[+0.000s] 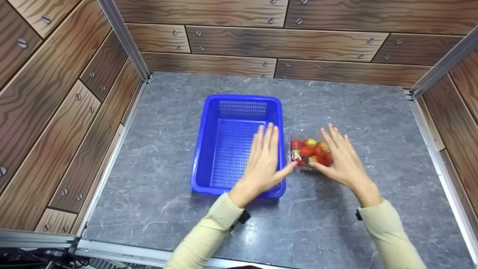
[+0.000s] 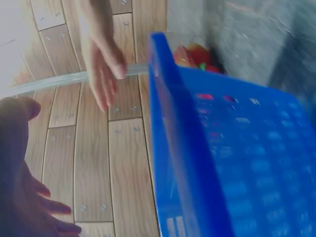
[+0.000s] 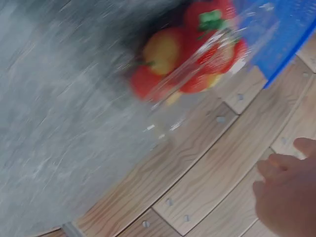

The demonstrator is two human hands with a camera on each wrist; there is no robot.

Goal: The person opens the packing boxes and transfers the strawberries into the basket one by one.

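A clear plastic box of red and yellow cherry tomatoes [image 1: 310,152] sits on the grey tabletop, just right of an empty blue perforated basket [image 1: 242,99]. My left hand [image 1: 263,158] hovers over the basket's right rim with straight fingers, its thumb reaching to the box's near left corner. My right hand [image 1: 341,158] lies flat along the box's right side, thumb at its front edge. The left wrist view shows the basket wall [image 2: 237,148], the tomatoes [image 2: 195,55] and the right hand [image 2: 101,64] beyond. The right wrist view is blurred and shows the tomato box [image 3: 192,59] and the basket corner [image 3: 291,34].
The grey marbled tabletop [image 1: 168,157] is enclosed by wood-patterned walls [image 1: 56,112] on the left, back and right, with metal rails along the edges [image 1: 123,41]. Bare surface lies left of the basket and at the front.
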